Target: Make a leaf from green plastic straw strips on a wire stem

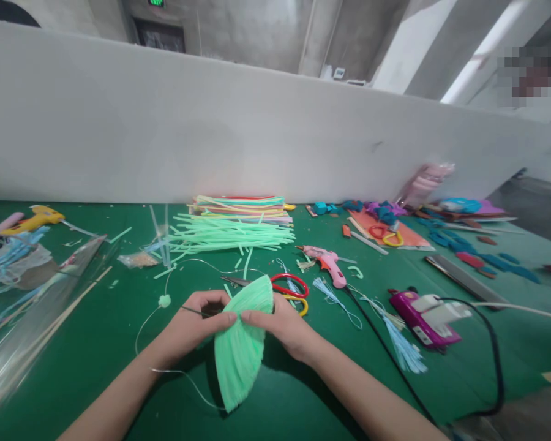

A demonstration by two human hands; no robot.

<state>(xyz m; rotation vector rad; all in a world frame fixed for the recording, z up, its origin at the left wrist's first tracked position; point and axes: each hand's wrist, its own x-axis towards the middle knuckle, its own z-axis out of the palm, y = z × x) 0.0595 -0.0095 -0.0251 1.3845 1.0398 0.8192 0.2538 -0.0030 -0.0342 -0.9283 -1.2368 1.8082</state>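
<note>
Both hands grip a fan-shaped piece of light green pipe cleaners [241, 352] above the green table. My left hand [202, 315] pinches its left side, thumb on the front face and fingers behind. From the right, my right hand [284, 324] presses its thumb close to the left thumb, its other fingers mostly hidden. A thin dark stick [195, 311] shows at the left fingers. Thin clear wire [188, 376] trails from the piece's lower tip, and more wire loops on the left around a small green pompom [164, 301]. Scissors [291, 285] with red and yellow handles lie just behind the hands.
Green pipe cleaners [229, 234] lie piled at the back by a white partition [257, 135]. On the right are a pink glue gun [326, 263], blue tassels [401, 346] and a purple power strip [422, 318] with cables. A yellow glue gun [39, 217] and plastic bags lie left.
</note>
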